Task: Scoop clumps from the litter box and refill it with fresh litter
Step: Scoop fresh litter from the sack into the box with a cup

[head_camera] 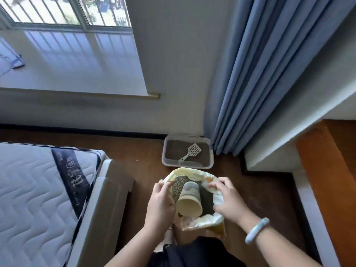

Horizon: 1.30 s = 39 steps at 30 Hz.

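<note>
A pale litter bag [194, 173] stands open on the wooden floor just in front of me, with grey-green litter [178, 186] showing inside. A cream paper cup [189, 201] lies on its side in the litter, its mouth toward me. My left hand [160, 204] pinches the bag's left rim. My right hand [227, 199] grips the right rim, and the two hold the mouth apart. Beyond the bag, by the wall, sits the translucent litter box [211, 157] with dark litter and a white slotted scoop [191, 153] lying in it.
A bed with a quilted mattress [38, 199] fills the left side. Blue curtains [260, 83] hang right of the litter box. A white step and an orange wooden platform [327, 180] rise on the right. A window sill [77, 64] runs along the far wall.
</note>
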### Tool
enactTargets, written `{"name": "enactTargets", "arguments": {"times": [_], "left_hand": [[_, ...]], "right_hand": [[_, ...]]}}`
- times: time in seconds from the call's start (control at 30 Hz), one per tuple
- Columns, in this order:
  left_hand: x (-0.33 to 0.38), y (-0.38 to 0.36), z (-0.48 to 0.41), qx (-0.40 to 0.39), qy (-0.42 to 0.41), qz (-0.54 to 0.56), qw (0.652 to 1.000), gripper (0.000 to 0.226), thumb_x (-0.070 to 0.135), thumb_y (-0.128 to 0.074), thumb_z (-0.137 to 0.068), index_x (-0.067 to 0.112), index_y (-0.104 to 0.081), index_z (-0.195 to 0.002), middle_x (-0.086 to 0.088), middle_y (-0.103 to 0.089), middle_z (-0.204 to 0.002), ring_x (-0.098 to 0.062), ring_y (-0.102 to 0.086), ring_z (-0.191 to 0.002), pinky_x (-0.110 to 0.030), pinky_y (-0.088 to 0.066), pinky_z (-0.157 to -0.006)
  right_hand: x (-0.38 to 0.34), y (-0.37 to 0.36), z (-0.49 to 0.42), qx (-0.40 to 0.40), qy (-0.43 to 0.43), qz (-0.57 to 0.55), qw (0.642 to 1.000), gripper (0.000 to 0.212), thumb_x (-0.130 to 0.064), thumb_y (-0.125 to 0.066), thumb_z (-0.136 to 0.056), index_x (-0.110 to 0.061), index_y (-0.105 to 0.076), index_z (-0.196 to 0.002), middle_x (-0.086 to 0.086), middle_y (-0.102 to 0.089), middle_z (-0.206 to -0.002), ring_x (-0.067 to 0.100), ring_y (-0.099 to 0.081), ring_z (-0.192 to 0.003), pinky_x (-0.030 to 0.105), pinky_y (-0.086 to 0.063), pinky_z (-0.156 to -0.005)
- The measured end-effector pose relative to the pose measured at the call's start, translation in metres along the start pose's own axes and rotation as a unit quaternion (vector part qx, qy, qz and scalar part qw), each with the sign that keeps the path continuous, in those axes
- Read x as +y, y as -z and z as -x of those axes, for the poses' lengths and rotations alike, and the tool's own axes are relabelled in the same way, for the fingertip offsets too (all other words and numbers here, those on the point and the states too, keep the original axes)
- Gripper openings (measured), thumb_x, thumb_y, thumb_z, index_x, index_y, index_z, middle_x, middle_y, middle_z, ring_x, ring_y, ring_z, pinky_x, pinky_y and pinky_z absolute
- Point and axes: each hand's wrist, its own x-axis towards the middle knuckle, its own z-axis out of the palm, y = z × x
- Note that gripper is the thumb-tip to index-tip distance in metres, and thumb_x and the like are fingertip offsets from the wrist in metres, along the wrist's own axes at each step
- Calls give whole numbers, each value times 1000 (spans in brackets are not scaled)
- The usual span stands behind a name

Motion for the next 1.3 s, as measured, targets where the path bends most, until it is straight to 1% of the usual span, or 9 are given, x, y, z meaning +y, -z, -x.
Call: {"name": "enactTargets", "arguments": {"times": [0.1, 0.33, 0.4, 0.5, 0.63, 0.73, 0.97, 1.13, 1.3], "left_hand": [[-16, -2, -39, -17, -1, 2, 1000, 56, -10, -48, -78, 15, -57, -127, 2, -48, -108, -19, -57, -94, -28, -49, -75], [-60, -36, -118, -32, 49, -6, 998, 59, -10, -51, -75, 17, -57, -127, 3, -47, -109, -12, -52, -86, -20, -42, -71], [-79, -57, -136, -34, 69, -11, 997, 60, -10, -52, -74, 17, -57, -127, 3, -47, -109, -9, -50, -86, -14, -40, -69], [-113, -98, -161, -30, 97, -13, 995, 60, -11, -53, -73, 15, -57, -127, 2, -47, -111, -9, -49, -87, -19, -38, -71], [-169, -165, -191, -24, 138, -9, 990, 60, -10, -56, -73, 13, -56, -129, 2, -46, -116, 1, -42, -90, -13, -34, -77], [-209, -211, -207, -22, 166, -10, 986, 61, -8, -57, -75, 14, -54, -131, 0, -46, -120, -1, -43, -94, -15, -34, -81], [-280, -295, -250, -28, 193, -6, 981, 60, -5, -53, -79, 21, -50, -134, 10, -41, -119, 9, -37, -94, -14, -33, -83], [-316, -337, -266, -50, 200, 1, 979, 63, -5, -52, -80, 24, -47, -135, 10, -40, -121, 9, -37, -93, -14, -33, -83], [-345, -367, -287, -73, 174, 0, 982, 63, -2, -55, -80, 24, -44, -137, 6, -40, -124, -6, -45, -100, -25, -44, -87]], "right_hand": [[-2, -9, -44, -2, -18, 7, 1000, 57, 13, -59, -64, -18, -61, -112, -6, -37, -116, 8, -46, -104, -6, -27, -79], [25, -41, -142, -35, -47, -4, 998, 55, 15, -59, -66, -12, -59, -114, -5, -35, -118, 10, -45, -107, -8, -23, -81], [45, -56, -170, -50, -51, -7, 997, 56, 15, -59, -66, -13, -59, -114, -7, -34, -119, 8, -43, -108, -8, -23, -81], [82, -84, -213, -66, -53, -12, 996, 56, 15, -58, -65, -15, -59, -112, -9, -33, -118, 7, -43, -108, -6, -24, -83], [142, -130, -269, -87, -50, -5, 995, 55, 13, -59, -67, -20, -57, -112, -13, -32, -117, 4, -43, -105, -5, -28, -79], [185, -163, -306, -96, -44, -1, 994, 56, 13, -59, -68, -20, -56, -114, -15, -30, -117, -3, -39, -103, -5, -29, -79], [264, -225, -372, -110, -46, 27, 993, 57, 8, -62, -71, -26, -54, -115, -18, -26, -121, 4, -40, -105, 24, -44, -85], [307, -255, -402, -123, -38, 38, 991, 58, 8, -65, -70, -27, -54, -115, -11, -30, -129, 10, -44, -112, 27, -45, -89], [337, -270, -429, -126, -47, 61, 989, 56, 4, -68, -72, -27, -52, -117, -11, -29, -128, 14, -46, -111, 27, -45, -85]]}}
